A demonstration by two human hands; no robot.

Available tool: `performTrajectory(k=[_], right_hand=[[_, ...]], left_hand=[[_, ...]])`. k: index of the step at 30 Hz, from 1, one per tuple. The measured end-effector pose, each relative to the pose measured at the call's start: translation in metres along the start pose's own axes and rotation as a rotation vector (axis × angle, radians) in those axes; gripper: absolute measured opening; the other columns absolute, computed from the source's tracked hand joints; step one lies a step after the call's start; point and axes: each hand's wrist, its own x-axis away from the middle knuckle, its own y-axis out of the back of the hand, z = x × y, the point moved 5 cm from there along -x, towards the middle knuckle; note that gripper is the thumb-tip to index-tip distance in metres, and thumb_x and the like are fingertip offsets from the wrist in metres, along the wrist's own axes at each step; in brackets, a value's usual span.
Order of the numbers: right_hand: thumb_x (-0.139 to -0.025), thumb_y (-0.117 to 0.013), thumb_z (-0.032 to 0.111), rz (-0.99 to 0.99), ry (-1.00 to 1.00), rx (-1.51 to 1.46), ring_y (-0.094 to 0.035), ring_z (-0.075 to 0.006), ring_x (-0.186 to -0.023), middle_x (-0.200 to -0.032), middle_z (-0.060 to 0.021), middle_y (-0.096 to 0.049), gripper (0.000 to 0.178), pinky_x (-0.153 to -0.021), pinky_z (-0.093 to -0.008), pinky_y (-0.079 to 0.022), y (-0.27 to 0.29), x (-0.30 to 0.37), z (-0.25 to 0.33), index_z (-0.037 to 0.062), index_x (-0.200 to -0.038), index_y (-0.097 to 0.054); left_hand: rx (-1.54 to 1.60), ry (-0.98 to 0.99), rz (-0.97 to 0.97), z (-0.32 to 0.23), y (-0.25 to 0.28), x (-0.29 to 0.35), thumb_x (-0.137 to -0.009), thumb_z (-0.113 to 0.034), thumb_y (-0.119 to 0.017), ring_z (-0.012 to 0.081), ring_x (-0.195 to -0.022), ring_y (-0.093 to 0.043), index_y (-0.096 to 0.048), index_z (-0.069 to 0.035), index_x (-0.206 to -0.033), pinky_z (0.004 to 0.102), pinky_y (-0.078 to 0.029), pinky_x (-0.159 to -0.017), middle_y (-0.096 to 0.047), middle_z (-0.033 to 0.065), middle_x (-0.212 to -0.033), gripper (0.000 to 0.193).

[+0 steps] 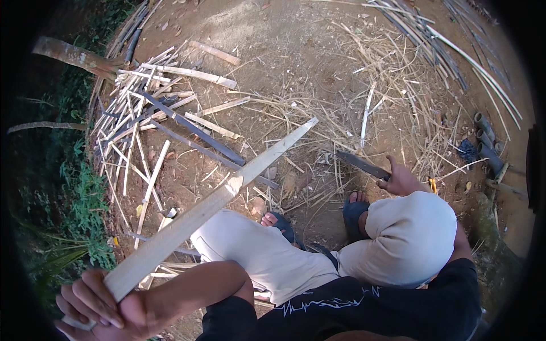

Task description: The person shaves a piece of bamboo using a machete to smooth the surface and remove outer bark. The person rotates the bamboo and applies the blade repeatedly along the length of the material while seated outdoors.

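My left hand (pixel 102 310), low at the left, has its fingers wrapped around the broad end of a long pale strip of split bamboo or wood (pixel 187 220). The strip slants up and away to the right, over my left knee, narrowing to a tip above the ground. Beyond my bent right knee, my right hand (pixel 400 178) is closed on a machete (pixel 364 165). Its dark blade points left, low over scattered shavings and apart from the strip. The machete's handle is mostly hidden in my fingers.
Many cut strips (pixel 136 108) lie heaped at the left beside green plants (pixel 85 199). Curly shavings (pixel 392 74) cover the dirt ahead. Long dark poles (pixel 424 40) lie at the far right, and short tubes (pixel 487 136) stand nearer. My sandalled feet (pixel 354 216) rest below the machete.
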Motion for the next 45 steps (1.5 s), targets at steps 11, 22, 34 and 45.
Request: performTrajectory(k=[11, 22, 34, 45], right_hand=[[-0.093, -0.058, 0.019, -0.259, 0.515, -0.193, -0.050, -0.0247, -0.057, -0.065, -0.0116, -0.053, 0.038, -0.060, -0.0371, -0.043, 0.166, 0.096, 0.170, 0.0001, -0.126, -0.052], [-0.090, -0.064, 0.019, -0.526, 0.871, -0.409, -0.069, -0.0193, -0.066, -0.094, -0.0116, -0.071, 0.044, -0.060, -0.0306, -0.056, 0.077, 0.166, 0.248, 0.0071, -0.132, -0.056], [-0.088, -0.069, 0.020, -0.366, 1.069, -0.475, -0.069, -0.0252, -0.074, -0.104, -0.0143, -0.066, 0.061, -0.059, -0.0328, -0.056, 0.060, 0.219, 0.290, 0.0043, -0.142, -0.045], [-0.094, -0.061, 0.016, -0.444, 0.878, -0.617, -0.070, -0.0320, -0.078, -0.101, -0.0215, -0.067, 0.052, -0.069, -0.0372, -0.056, 0.066, 0.206, 0.277, 0.0022, -0.141, -0.044]], left_hand=[[0.103, 0.038, 0.006, 0.015, 0.011, -0.003, -0.098, -0.018, -0.049, 0.0056, -0.035, -0.025, -0.035, -0.014, -0.069, 0.0192, -0.022, -0.038, -0.031, -0.0016, -0.052, 0.033], [0.025, -0.065, -0.101, 0.025, -0.023, 0.012, -0.100, -0.025, -0.052, 0.0043, -0.033, -0.025, -0.038, -0.012, -0.073, 0.0163, -0.020, -0.032, -0.029, -0.0023, -0.053, 0.033], [-0.232, -0.158, -0.643, 0.012, -0.058, 0.020, -0.103, -0.041, -0.046, 0.0015, -0.031, -0.014, -0.030, -0.016, -0.067, 0.0174, -0.010, -0.028, -0.018, -0.0052, -0.052, 0.047], [-0.015, -0.049, -0.538, 0.014, -0.085, 0.018, -0.103, -0.039, -0.048, 0.0014, -0.032, -0.013, -0.029, -0.016, -0.066, 0.0179, -0.009, -0.028, -0.020, -0.0054, -0.051, 0.048]])
